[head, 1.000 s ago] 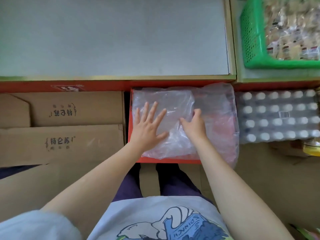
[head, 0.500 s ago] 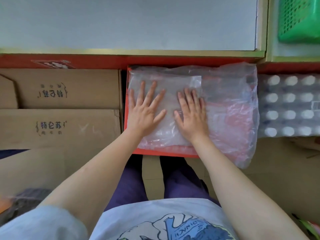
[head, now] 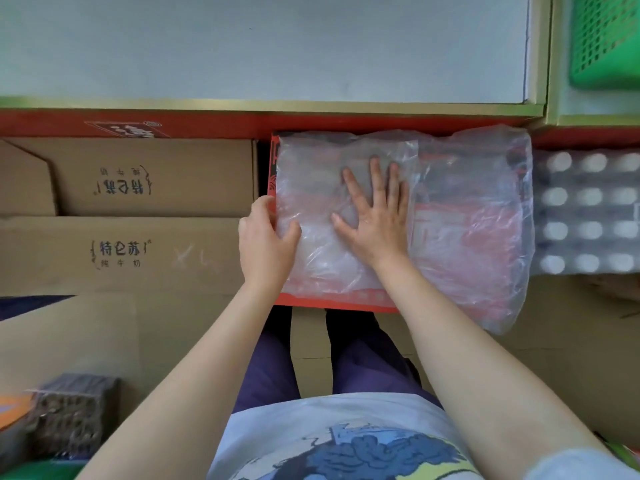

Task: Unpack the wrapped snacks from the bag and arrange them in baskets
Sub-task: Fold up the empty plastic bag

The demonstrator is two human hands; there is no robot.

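Head view: clear plastic bag [head: 460,216] spread flat over red box [head: 332,303]. Left hand [head: 265,242] grips bag's left edge, thumb on top. Right hand [head: 375,216] presses bag, fingers straight, spread. Green basket [head: 602,43] far right, well apart.

- Your T-shirt [head: 346,427] is pale grey-white, with short sleeves.
- Its front carries a printed cartoon graphic [head: 363,448] in blue, white and yellow with dark outlines.
- Your trousers [head: 273,368] are dark purple-blue.
- Your forearms and hands are bare; no watch or rings show.
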